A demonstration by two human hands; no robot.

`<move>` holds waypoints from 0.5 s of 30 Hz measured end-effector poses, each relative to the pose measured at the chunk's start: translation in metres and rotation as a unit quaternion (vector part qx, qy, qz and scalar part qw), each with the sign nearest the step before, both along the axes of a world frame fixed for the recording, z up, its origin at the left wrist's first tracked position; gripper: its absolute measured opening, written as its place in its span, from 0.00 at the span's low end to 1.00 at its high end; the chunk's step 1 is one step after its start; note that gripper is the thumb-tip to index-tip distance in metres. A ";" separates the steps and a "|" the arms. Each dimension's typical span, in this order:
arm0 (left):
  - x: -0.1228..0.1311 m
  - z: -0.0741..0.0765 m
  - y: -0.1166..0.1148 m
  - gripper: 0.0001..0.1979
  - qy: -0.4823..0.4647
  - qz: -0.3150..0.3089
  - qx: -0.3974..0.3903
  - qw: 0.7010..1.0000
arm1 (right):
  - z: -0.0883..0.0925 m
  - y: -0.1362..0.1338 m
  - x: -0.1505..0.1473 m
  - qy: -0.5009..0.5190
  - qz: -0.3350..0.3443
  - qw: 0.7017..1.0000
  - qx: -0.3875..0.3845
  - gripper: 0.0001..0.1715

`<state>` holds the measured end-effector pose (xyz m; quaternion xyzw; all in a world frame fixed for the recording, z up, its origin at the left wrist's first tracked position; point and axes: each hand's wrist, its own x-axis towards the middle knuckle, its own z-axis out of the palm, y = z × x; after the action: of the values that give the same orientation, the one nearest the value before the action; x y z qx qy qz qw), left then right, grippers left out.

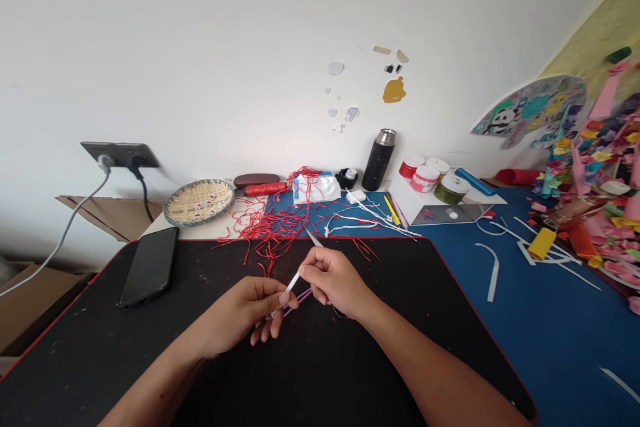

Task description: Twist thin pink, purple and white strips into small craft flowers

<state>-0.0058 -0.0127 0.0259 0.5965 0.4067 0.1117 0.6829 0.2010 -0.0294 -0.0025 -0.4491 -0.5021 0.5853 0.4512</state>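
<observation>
Woven basket [199, 203] at back left, floral lining inside; red-lidded tubs [419, 173] on white stand [425, 203], beside black thermos [379, 160]. Left hand [235, 315] pinches white strip [293, 283] over mat, purple strip [299, 303] just under it. Right hand [333, 281] narrow, pinching tweezers [313, 237]. Red cords [273, 233] spill onto black mat [90, 340], phone [149, 267] to their left. Blue table [550, 320] under mat; white wall [200, 47] behind.

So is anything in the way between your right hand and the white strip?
Nothing visible: the white strip runs straight from the left hand to the fingertips of the right hand.
</observation>
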 end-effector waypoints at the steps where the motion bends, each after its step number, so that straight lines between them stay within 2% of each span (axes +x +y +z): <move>1: -0.001 0.000 0.000 0.28 -0.003 0.001 -0.005 1.000 | 0.000 0.000 0.000 0.001 0.001 1.000 -0.002 0.09; 15: -0.004 -0.006 0.001 0.23 -0.089 0.019 -0.080 0.993 | 0.007 0.000 0.000 0.030 0.003 0.999 -0.012 0.12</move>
<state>-0.0097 -0.0117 0.0196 0.5201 0.3630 0.1447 0.7594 0.2008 -0.0297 0.0041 -0.4350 -0.4826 0.6056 0.4594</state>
